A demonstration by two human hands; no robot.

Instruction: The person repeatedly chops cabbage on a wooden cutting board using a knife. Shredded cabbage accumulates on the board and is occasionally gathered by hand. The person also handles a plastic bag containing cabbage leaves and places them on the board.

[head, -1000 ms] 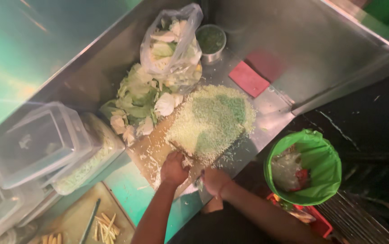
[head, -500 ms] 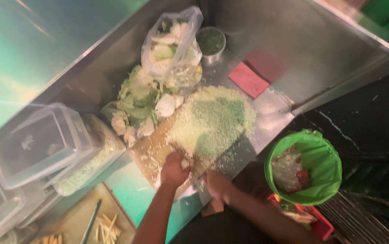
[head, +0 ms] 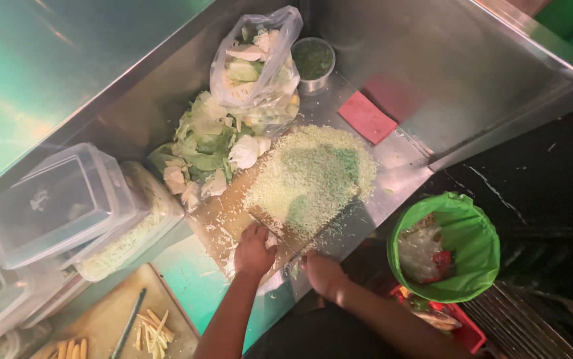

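Note:
A wide pile of finely chopped green cabbage (head: 310,176) lies on a wooden cutting board (head: 217,223) on the steel counter. My left hand (head: 253,251) is at the pile's near edge, closed on the handle of a knife whose dark blade (head: 264,224) points into the shreds. My right hand (head: 323,274) sits at the counter's front edge, closed on a second knife. Its long blade (head: 330,226) runs along the right side of the pile.
Whole cabbage leaves (head: 203,146) and a plastic bag of cabbage pieces (head: 254,63) lie behind the board. Nearby are a metal bowl (head: 313,60) and a red cloth (head: 366,116). Stacked plastic tubs (head: 54,203) stand left, a second board with yellow sticks (head: 150,326) lies near, and a green-lined bin (head: 449,246) stands right.
Both hands stay at the board's near edge with only small shifts. The cabbage pile looks the same.

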